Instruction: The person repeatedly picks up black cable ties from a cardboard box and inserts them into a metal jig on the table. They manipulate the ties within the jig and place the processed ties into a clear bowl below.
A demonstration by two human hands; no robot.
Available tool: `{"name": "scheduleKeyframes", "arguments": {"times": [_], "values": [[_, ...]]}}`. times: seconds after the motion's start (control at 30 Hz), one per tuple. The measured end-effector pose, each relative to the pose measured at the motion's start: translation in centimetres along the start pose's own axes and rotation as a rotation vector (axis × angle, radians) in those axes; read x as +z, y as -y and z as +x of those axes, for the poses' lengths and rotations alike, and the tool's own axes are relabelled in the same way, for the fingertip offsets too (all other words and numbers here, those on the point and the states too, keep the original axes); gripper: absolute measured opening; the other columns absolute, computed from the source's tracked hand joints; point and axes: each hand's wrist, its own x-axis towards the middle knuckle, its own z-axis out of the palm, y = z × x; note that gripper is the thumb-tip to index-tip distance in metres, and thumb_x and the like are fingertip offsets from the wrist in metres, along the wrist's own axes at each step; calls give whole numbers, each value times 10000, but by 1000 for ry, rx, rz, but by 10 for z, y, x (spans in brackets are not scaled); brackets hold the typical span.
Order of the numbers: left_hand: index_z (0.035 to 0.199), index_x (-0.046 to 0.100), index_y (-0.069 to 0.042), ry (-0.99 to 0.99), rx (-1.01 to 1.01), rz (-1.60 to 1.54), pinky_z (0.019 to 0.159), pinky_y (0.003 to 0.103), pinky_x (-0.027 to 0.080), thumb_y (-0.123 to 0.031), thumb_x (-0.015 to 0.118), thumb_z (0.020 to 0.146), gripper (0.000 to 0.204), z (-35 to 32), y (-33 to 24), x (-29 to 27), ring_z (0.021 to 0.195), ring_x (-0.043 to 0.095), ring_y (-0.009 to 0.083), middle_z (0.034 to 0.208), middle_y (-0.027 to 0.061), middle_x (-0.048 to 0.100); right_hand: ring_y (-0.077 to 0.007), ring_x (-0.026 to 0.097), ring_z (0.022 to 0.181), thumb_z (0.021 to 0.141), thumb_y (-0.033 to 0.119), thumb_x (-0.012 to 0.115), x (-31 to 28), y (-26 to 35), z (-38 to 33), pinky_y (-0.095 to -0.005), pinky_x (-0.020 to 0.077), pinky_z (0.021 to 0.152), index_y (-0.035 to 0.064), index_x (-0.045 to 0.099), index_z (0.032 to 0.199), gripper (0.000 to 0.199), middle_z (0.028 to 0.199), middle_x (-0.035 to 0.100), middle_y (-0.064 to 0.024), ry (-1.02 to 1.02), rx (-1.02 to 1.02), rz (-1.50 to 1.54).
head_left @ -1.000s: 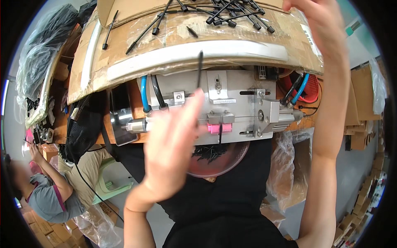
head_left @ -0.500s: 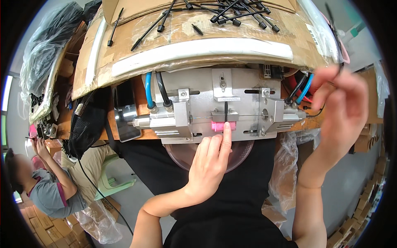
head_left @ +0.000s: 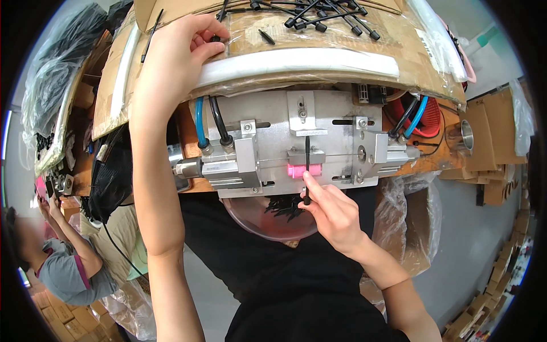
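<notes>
My right hand (head_left: 333,214) pinches the lower end of a thin black strip (head_left: 307,157). The strip stands upright in the slot of a grey metal fixture (head_left: 268,134), crossing its pink block (head_left: 295,170). My left hand (head_left: 176,54) reaches up to the cardboard tray (head_left: 342,43) above the fixture. Its fingertips close on one black strip (head_left: 216,37) lying there. More such strips (head_left: 325,14) are scattered along the tray's top. Under the fixture a clear round bowl (head_left: 250,219) holds several black pieces.
Blue and black hoses (head_left: 200,122) run into the fixture's left side, with more hoses (head_left: 413,117) at its right. A metal cup (head_left: 464,137) and cardboard boxes (head_left: 493,148) stand to the right. A black mesh bag (head_left: 111,171) hangs at left. Another person (head_left: 54,268) works at the lower left.
My left hand left the pink block and rose to the tray. My right hand came down from the right with a strip and set it in the fixture's slot.
</notes>
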Motion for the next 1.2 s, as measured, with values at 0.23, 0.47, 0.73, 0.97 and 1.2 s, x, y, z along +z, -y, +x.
{"name": "scheduleKeyframes", "arguments": {"times": [0.23,0.47,0.73,0.97,1.2], "values": [[1380,517,-29,-249,82,-2,714,283,457,120,688,698,719,-107,-77,41,759,499,183,882,64,535,-195,517,627,723,83,759,-59,7,59,-321,445,555,-16,621,1212,518,727,555,-45,101,-225,-253],[1391,420,97,93,116,89,722,298,458,45,602,724,693,-187,-120,104,788,498,207,923,88,488,-269,684,834,874,215,684,-86,-24,241,-351,535,705,3,674,1023,259,898,700,-194,282,-174,-818],[1414,375,102,134,120,140,762,288,463,35,593,725,725,-175,-119,111,791,474,194,884,70,439,-169,648,747,898,57,639,-144,-26,209,-268,486,682,-2,665,1085,197,957,722,-123,-102,-9,-87],[1312,558,-22,-51,139,-59,818,393,465,42,645,754,568,-122,-105,59,937,548,288,941,116,553,-222,687,744,712,-58,792,-73,13,44,-272,546,592,-53,641,991,316,927,712,-161,-127,-95,37],[905,660,29,-27,65,-22,768,364,511,-19,638,838,85,26,-94,24,840,652,321,848,175,666,-182,557,581,702,-50,784,-8,8,-2,-307,462,529,-86,577,1251,587,822,658,-111,-99,-37,-189]]}}
